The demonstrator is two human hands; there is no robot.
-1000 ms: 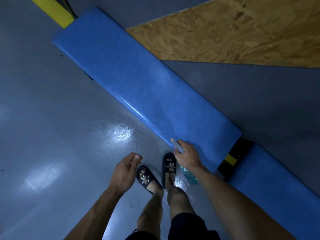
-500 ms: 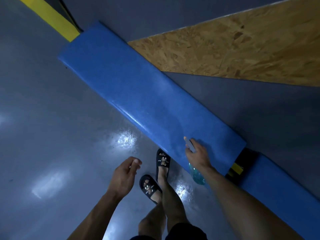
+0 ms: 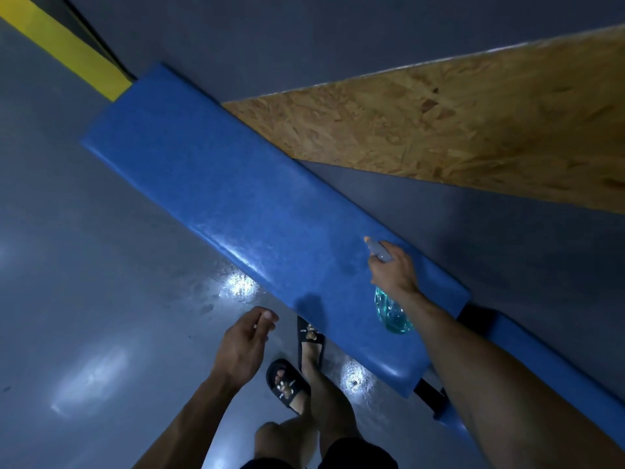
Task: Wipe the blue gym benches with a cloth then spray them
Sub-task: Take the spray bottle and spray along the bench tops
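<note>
Two bare arms with no sleeves, left hand (image 3: 241,345) and right hand (image 3: 394,270) with nothing on them, bare legs, dark shorts (image 3: 338,460) near the bottom edge, black slide sandals (image 3: 287,387) with little brown bears and small white words

Stuff that can't really be made out

The spray bottle (image 3: 392,311) is mostly covered by the right hand (image 3: 392,270); the second bench (image 3: 554,377) is cut off at the right edge.
</note>
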